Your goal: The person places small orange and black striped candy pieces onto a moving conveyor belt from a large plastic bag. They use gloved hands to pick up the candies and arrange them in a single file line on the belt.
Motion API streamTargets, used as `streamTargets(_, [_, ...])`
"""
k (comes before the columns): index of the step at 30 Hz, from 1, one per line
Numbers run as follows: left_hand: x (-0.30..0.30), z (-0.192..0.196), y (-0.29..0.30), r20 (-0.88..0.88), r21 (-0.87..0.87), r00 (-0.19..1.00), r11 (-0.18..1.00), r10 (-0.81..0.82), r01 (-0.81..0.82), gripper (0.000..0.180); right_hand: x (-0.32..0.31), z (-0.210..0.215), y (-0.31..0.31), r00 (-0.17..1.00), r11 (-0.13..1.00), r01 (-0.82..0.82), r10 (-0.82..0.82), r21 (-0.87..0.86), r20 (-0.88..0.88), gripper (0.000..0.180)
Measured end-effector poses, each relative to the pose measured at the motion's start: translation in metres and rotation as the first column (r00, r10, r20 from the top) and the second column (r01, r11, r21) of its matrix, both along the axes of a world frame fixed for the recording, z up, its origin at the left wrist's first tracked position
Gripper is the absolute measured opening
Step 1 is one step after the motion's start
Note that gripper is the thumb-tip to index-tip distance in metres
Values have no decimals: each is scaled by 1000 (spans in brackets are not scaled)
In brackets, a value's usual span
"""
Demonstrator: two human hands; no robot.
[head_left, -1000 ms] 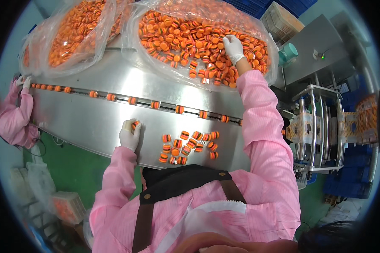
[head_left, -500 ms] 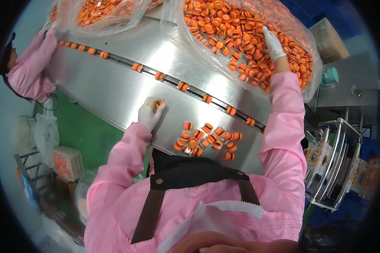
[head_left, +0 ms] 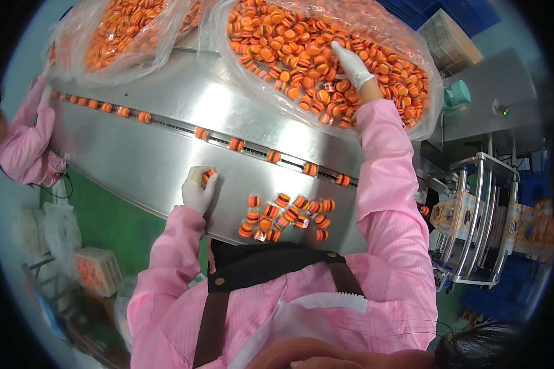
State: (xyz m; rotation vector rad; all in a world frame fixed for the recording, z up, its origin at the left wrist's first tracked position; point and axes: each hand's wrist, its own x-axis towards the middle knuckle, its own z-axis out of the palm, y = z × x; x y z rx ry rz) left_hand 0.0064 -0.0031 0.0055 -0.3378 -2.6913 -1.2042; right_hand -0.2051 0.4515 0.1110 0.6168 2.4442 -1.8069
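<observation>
1. The left hand [head_left: 197,190], gloved in white, is holding 1 orange, banded piece [head_left: 208,174] between thumb and curled fingers, just above the tabletop [head_left: 117,160] and near its front edge.
2. The right hand [head_left: 354,67], also gloved, is resting on the pile [head_left: 283,46] towards the tabletop's far right corner. Its fingers are extending nearly straight; with the palm facing down, I cannot tell whether it is grasping anything.
3. The held piece is looking light and slightly springy, with some risk of denting if squeezed hard. Clear wrapping is showing on the loose pieces, probably making them slick under gloves. Pinching across the 2 round faces, clear of any loose wrap, is seeming the surest hold.
4. Loose pieces [head_left: 269,211] are lying by the front edge, right of the left hand, some upright on their rims and some touching.
5. Beyond them, a track [head_left: 172,126] is running lengthwise across the tabletop, carrying spaced pieces in 1 row.
6. Along the far edge, 2 clear bags are sitting: the right bag [head_left: 436,86] is holding the pile, and the left bag [head_left: 74,40] is containing more.
7. A co-worker's sleeve [head_left: 31,154] is showing at the left end; a roller machine [head_left: 468,227] is standing past the right end.
</observation>
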Motion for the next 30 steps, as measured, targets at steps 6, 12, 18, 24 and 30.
streamTargets(6, [1, 5, 0, -21, -50, 1000, 999, 0, -1, 23, -6, 3, -19, 981, 999, -43, 40, 10, 191, 76])
streamTargets(12, [1, 6, 1, -34, -59, 999, 998, 9, -11, 22, -1, -13, -25, 985, 986, -163, 160, 41, 59, 63])
streamTargets(18, [3, 10, 5, -25, -59, 1000, 998, 13, -15, 21, -2, -37, -13, 995, 990, -49, 36, -131, -94, 61])
streamTargets(24, [1, 6, 3, -16, -47, 1000, 999, 4, -5, 21, 27, -15, -13, 969, 997, -7, -13, -80, -248, 53])
streamTargets(30, [3, 10, 4, -9, -48, 1000, 999, -6, 5, 23, 71, -5, -1, 968, 945, -15, 96, 328, -233, 42])
